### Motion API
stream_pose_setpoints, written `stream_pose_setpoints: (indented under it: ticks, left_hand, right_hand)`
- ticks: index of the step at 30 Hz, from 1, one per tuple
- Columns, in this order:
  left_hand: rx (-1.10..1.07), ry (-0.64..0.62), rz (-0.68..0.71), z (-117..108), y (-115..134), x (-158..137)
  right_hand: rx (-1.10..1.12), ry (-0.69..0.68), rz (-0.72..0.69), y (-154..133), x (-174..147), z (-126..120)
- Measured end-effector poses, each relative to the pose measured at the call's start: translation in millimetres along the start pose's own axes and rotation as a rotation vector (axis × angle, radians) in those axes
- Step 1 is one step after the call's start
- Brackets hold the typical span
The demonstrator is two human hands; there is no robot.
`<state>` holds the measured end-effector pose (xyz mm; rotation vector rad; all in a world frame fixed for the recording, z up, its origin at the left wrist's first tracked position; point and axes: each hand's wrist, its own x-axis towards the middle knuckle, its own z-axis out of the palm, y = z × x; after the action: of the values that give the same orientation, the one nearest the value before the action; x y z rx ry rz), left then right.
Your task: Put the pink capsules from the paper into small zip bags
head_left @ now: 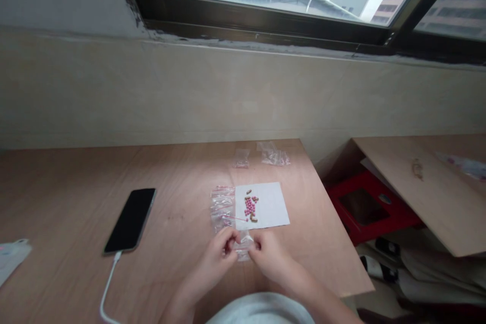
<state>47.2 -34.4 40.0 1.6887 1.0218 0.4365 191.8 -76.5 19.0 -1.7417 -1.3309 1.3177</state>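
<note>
Between my two hands is a small clear zip-lock bag, close to the table's near side. My left hand pinches its left side, fingers curled. On the right side, my right hand grips it with thumb and fingertips. Just beyond lies a white sheet of paper bearing a cluster of pink beads and several gold capsule-shaped pieces. More clear zip-lock bags with red strips overlap the paper's left edge. Whether the held bag contains anything is too small to tell.
A black phone with a white cable lies to the left on the wooden table. Clear bags rest near the wall. Right of a gap stands another table, with a red box beneath.
</note>
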Motion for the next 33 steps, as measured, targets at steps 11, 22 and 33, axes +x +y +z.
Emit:
stream_pose_setpoints:
  ticks: [11, 22, 33]
  left_hand:
    - [0.029, -0.242, 0.078, -12.1, 0.7, -9.2]
    - [-0.068, 0.026, -0.037, -17.6, -18.2, -1.5]
    - [-0.081, 0.025, -0.057, -14.3, -24.1, -1.2]
  right_hand:
    - [0.174, -0.159, 0.078, -20.4, 7.3, -14.6]
    - [-0.148, 0.423, -0.152, 33.2, 86.1, -38.2]
    - [-0.419, 0.423, -0.201, 47.5, 101.6, -33.1]
